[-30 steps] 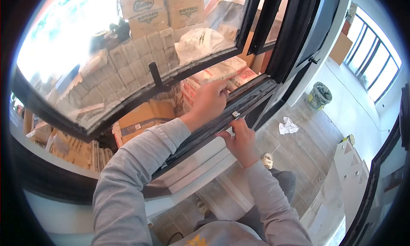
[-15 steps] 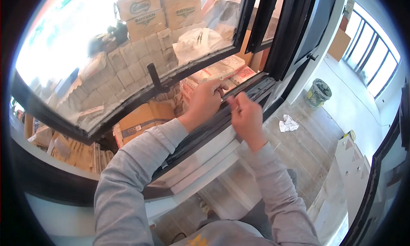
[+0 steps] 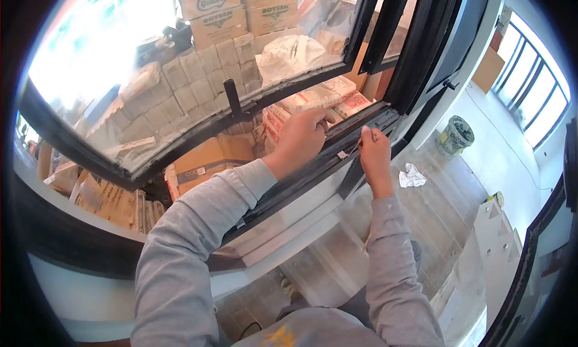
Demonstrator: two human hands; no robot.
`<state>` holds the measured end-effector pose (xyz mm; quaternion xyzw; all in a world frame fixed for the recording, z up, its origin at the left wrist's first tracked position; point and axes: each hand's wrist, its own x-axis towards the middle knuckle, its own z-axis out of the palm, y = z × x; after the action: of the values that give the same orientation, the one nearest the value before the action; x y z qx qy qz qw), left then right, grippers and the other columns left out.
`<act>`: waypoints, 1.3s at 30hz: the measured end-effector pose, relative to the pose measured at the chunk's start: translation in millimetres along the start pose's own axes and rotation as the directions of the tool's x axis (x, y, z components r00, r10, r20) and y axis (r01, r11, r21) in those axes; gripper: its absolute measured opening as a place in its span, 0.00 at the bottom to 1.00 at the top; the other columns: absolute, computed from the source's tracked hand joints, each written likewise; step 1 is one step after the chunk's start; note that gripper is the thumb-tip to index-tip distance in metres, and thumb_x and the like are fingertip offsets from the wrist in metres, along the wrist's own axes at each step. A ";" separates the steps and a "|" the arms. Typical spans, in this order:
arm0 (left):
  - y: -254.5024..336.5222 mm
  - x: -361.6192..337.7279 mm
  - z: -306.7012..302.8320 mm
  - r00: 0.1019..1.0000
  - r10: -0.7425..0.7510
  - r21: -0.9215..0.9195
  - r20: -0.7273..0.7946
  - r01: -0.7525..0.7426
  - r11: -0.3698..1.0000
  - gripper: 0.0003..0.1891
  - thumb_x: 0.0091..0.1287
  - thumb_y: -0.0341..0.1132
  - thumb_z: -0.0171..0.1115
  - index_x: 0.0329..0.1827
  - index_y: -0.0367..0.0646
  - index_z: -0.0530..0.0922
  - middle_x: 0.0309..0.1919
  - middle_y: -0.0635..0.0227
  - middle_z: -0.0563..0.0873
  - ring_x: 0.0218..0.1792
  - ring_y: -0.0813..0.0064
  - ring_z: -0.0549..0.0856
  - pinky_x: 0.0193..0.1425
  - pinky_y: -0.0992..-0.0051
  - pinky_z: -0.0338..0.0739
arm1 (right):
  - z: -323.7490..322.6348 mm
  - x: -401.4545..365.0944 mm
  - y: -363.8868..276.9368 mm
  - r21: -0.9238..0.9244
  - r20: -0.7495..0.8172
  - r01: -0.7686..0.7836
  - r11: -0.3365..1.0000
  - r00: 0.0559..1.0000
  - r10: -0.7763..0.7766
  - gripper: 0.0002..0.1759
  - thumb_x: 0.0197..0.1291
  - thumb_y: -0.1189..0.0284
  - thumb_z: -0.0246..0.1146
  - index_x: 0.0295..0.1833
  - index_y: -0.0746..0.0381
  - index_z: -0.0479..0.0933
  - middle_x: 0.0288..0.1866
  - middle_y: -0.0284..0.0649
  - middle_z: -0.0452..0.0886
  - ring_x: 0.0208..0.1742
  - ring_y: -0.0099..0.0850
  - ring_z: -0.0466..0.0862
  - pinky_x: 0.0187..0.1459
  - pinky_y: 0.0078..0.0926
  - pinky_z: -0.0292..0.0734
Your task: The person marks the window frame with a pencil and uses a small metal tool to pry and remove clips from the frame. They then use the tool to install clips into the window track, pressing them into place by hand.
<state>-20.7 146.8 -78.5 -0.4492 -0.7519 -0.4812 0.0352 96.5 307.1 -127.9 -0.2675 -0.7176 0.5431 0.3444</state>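
Observation:
My left hand (image 3: 301, 135) is closed, its fingers curled over the black window frame (image 3: 301, 179) near the inner track. What those fingers hold, if anything, is hidden. Close to the frame's near edge, my right hand (image 3: 376, 157) is pinched, thumb tip up; a thin dark sliver seems to show at its fingertips, too small to name. Between the hands a small pale scrap (image 3: 342, 155) lies on the sill. The hinged glass sash (image 3: 180, 148) is swung outward beyond my left arm, with a black handle (image 3: 232, 100) standing up from its lower rail.
Outside the window are stacked cardboard boxes (image 3: 218, 26), piled pale blocks (image 3: 198, 73), and white-and-red sacks (image 3: 349, 103). Indoors, a smeared bucket (image 3: 456, 136) and crumpled paper (image 3: 412, 176) sit on the tiled floor (image 3: 433, 208). White cut boards (image 3: 490, 238) lean at the right.
My right hand has moved right, away from my left, along the frame. The pale scrap on the sill now shows between them. The whole view has shifted slightly.

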 end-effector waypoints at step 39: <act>1.6 8.6 7.1 0.999 0.040 0.096 -0.006 -0.039 0.995 0.15 0.64 0.22 0.54 0.47 0.39 0.87 0.35 0.58 0.90 0.40 0.60 0.90 0.48 0.64 0.82 | 36.2 -57.3 25.1 0.704 0.125 -0.540 0.462 0.734 0.668 0.12 0.71 0.63 0.50 0.32 0.51 0.63 0.20 0.29 0.63 0.16 0.24 0.61 0.18 0.28 0.52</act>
<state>-22.0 157.9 -77.0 -0.4599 -0.7649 -0.4457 0.0692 103.9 248.8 -170.0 -0.3979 -0.2809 0.8332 0.2618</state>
